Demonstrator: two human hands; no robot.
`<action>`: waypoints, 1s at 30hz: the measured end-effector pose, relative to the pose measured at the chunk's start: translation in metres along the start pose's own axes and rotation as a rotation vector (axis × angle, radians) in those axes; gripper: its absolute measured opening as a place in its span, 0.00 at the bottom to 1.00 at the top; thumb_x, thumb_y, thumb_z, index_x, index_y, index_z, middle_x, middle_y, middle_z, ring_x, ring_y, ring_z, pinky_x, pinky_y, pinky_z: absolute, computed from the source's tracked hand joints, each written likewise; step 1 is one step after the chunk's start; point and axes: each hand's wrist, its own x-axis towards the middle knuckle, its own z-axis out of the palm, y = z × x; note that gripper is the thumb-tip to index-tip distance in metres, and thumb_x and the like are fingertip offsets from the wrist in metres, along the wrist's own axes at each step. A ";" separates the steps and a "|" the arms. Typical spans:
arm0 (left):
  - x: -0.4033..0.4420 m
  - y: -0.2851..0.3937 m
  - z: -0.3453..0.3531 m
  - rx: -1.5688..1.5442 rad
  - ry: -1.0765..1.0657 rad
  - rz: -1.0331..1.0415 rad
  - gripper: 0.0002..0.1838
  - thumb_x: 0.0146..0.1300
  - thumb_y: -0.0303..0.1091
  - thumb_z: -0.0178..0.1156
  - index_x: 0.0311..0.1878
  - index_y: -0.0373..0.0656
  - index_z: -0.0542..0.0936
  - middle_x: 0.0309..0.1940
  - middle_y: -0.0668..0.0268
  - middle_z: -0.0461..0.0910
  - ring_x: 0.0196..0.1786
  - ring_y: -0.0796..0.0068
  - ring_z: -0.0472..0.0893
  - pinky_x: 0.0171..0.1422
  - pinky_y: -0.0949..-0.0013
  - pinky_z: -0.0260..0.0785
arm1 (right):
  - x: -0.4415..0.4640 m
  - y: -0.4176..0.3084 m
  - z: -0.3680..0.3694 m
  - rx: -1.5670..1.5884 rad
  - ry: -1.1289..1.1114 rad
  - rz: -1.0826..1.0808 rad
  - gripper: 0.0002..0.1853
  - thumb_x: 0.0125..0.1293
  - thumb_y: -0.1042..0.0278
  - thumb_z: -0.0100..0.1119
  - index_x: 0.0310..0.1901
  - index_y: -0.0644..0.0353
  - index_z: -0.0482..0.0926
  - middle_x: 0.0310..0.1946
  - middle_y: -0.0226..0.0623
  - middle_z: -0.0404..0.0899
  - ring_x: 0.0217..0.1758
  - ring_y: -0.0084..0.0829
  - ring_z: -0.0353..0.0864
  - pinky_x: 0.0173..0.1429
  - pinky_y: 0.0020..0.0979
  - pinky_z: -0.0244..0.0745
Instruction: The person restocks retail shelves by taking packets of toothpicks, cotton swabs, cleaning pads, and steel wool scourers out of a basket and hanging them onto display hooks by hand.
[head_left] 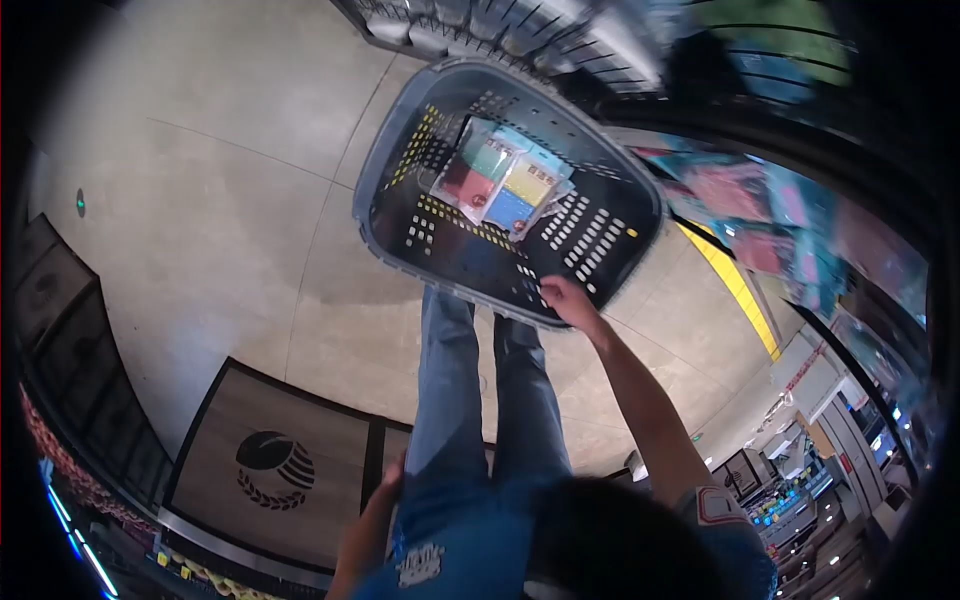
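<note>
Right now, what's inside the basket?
The basket holds clear-wrapped packs showing green, red, yellow and blue panels. Whatever lies directly beneath them is covered, so I can't tell.

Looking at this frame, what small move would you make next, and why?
I would probably bring the left hand up to the near side of the basket: it hangs low beside the leg, while only the right hand is at the near rim, and flat packets already lie inside, so a second hand might help steady it.
</note>
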 end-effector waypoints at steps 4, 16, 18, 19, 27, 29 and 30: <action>0.055 -0.056 -0.028 -0.134 0.112 -0.246 0.29 0.55 0.54 0.37 0.52 0.42 0.62 0.47 0.58 0.65 0.49 0.65 0.65 0.51 0.66 0.59 | 0.113 0.025 0.011 0.121 0.151 0.093 0.16 0.53 0.65 0.50 0.42 0.64 0.66 0.27 0.31 0.70 0.28 0.18 0.66 0.33 0.20 0.63; 0.054 -0.070 -0.031 -0.155 0.045 -0.229 0.26 0.54 0.51 0.42 0.48 0.40 0.65 0.41 0.61 0.69 0.43 0.70 0.70 0.47 0.71 0.61 | 0.240 0.105 0.032 0.850 0.215 0.097 0.28 0.47 0.64 0.57 0.47 0.71 0.60 0.41 0.39 0.68 0.43 0.26 0.67 0.47 0.23 0.60; 0.052 -0.066 -0.026 -0.058 -0.031 -0.188 0.26 0.54 0.51 0.42 0.49 0.41 0.65 0.42 0.61 0.69 0.44 0.71 0.69 0.47 0.71 0.61 | 0.245 0.100 0.039 0.744 0.268 0.160 0.27 0.46 0.62 0.58 0.44 0.71 0.63 0.38 0.38 0.69 0.41 0.25 0.67 0.45 0.23 0.61; 0.052 -0.062 -0.022 -0.152 0.027 -0.202 0.26 0.54 0.52 0.42 0.50 0.42 0.64 0.43 0.61 0.68 0.44 0.71 0.69 0.47 0.71 0.60 | 0.250 0.096 0.042 0.636 0.327 0.213 0.26 0.44 0.60 0.60 0.42 0.70 0.65 0.36 0.38 0.70 0.38 0.24 0.68 0.43 0.23 0.63; 0.040 0.007 0.008 -0.176 0.150 -0.381 0.25 0.54 0.50 0.41 0.51 0.43 0.63 0.45 0.63 0.67 0.47 0.72 0.66 0.49 0.72 0.58 | 0.305 0.030 0.061 0.460 0.499 -0.182 0.39 0.37 0.64 0.64 0.48 0.70 0.52 0.43 0.48 0.64 0.43 0.36 0.67 0.50 0.29 0.60; 0.043 0.014 0.012 -0.161 0.167 -0.324 0.24 0.54 0.48 0.42 0.50 0.43 0.64 0.45 0.62 0.67 0.47 0.72 0.66 0.50 0.72 0.57 | 0.312 0.024 0.060 0.221 0.643 0.073 0.39 0.34 0.63 0.65 0.47 0.70 0.55 0.43 0.47 0.66 0.45 0.37 0.67 0.51 0.28 0.59; 0.045 0.012 0.010 -0.160 0.170 -0.327 0.24 0.54 0.48 0.42 0.50 0.43 0.64 0.45 0.62 0.67 0.47 0.72 0.66 0.50 0.72 0.57 | 0.309 0.018 0.058 0.376 0.595 0.045 0.36 0.35 0.63 0.65 0.46 0.69 0.57 0.42 0.47 0.67 0.44 0.36 0.67 0.50 0.28 0.59</action>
